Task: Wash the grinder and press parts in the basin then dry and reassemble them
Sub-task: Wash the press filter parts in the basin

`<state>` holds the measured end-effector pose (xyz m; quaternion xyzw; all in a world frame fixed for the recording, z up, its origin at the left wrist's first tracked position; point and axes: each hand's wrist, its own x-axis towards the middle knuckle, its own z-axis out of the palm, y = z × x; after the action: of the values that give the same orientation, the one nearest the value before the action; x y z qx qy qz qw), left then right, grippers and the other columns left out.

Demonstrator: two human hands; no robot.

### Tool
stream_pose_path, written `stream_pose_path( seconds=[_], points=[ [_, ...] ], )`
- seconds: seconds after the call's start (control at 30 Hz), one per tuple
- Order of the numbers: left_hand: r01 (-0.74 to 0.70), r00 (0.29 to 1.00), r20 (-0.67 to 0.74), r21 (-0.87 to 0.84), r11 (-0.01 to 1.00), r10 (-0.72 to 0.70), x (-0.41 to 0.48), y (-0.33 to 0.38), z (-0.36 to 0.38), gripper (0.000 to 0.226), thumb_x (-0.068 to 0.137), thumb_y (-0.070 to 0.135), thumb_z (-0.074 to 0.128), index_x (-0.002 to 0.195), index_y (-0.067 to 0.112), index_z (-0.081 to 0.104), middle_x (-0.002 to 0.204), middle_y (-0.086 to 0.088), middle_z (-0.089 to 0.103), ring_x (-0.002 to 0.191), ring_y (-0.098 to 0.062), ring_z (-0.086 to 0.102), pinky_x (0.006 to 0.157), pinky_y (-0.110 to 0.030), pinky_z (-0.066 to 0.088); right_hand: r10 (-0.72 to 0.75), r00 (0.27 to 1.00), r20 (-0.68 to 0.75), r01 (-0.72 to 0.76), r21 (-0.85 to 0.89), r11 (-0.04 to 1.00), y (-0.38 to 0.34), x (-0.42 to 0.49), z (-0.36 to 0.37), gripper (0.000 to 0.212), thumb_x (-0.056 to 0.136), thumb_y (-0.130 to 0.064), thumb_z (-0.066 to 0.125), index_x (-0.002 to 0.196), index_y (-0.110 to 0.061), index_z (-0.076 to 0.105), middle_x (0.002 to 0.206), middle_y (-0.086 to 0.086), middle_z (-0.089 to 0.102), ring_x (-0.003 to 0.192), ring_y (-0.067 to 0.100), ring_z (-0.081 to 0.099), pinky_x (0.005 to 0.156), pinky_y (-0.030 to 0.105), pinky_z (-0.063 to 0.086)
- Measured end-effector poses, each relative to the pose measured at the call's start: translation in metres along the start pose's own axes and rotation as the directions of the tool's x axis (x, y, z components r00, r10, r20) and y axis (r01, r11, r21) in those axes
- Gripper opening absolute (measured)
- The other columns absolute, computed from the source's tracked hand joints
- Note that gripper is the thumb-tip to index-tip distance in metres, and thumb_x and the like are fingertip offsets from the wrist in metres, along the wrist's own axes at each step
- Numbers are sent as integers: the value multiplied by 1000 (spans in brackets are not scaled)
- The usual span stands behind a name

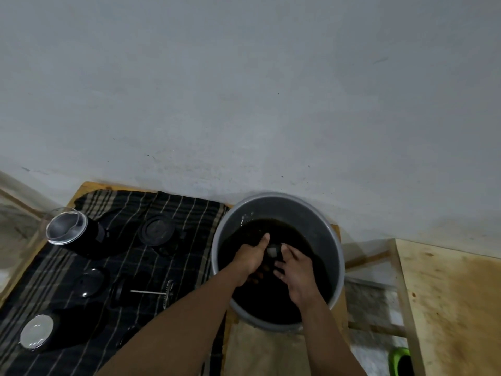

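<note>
A grey basin of dark water stands on the wooden table. Both hands are in it. My left hand grips a small dark part with a pale face, its lower fingers under the water. My right hand holds the same part from the right, fingers curled towards it. On the dark striped cloth to the left lie a glass beaker in a black frame, a round black lid, a plunger rod with a mesh disc and a black grinder body with a silvery end.
A grey wall rises right behind the table. A second bare wooden surface stands to the right across a narrow gap, with a green object on the floor below. Another dark round part lies on the cloth.
</note>
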<state>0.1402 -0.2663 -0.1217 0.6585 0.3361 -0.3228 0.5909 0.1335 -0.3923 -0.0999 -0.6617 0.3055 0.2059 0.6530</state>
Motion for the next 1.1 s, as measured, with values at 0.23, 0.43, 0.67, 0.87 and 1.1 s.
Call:
stream_pose_path(
  seconds=[0.23, 0.43, 0.67, 0.87, 1.1],
  points=[
    [4, 987, 156, -243, 970, 35, -3, 0, -9, 40, 88, 40, 80, 115, 11, 73, 113, -15, 74, 84, -25, 70, 68, -35, 60, 107, 991, -74, -103, 61, 993, 0, 12, 4, 28, 105, -32, 53, 110, -9, 67, 101, 13, 72, 89, 26, 67, 67, 34, 54],
    [-41, 999, 16, -335, 941, 49, 3, -2, -10, 44, 95, 16, 75, 133, 14, 55, 115, -11, 68, 96, -27, 69, 68, -39, 62, 388, 919, -63, -340, 367, 866, 19, -1, -3, 36, 102, -42, 49, 128, -18, 57, 118, 12, 65, 112, 30, 58, 93, 42, 46],
    [-91, 994, -76, -228, 969, 76, 10, -3, -7, 48, 93, 0, 71, 136, 18, 57, 122, -10, 61, 110, -27, 62, 89, -47, 61, 305, 945, 117, -324, 463, 825, 2, -7, 0, 43, 106, -31, 48, 133, 2, 58, 124, 22, 66, 119, 35, 61, 108, 45, 44],
    [-76, 997, -39, -250, 965, 68, 9, -4, -9, 43, 91, 2, 76, 124, 22, 58, 120, -4, 58, 104, -21, 59, 88, -43, 61, 395, 917, 63, -376, 472, 798, 16, -8, -10, 46, 105, -32, 46, 140, -3, 50, 115, 21, 62, 109, 35, 58, 103, 46, 43],
    [-56, 997, -59, -269, 961, 41, 5, 0, -8, 24, 96, 20, 72, 119, 12, 67, 112, -9, 69, 92, -22, 66, 73, -33, 58, 26, 998, 56, -31, 82, 996, 6, -12, -2, 22, 105, -14, 51, 123, -14, 63, 117, 11, 69, 105, 24, 66, 90, 38, 56]
  ],
)
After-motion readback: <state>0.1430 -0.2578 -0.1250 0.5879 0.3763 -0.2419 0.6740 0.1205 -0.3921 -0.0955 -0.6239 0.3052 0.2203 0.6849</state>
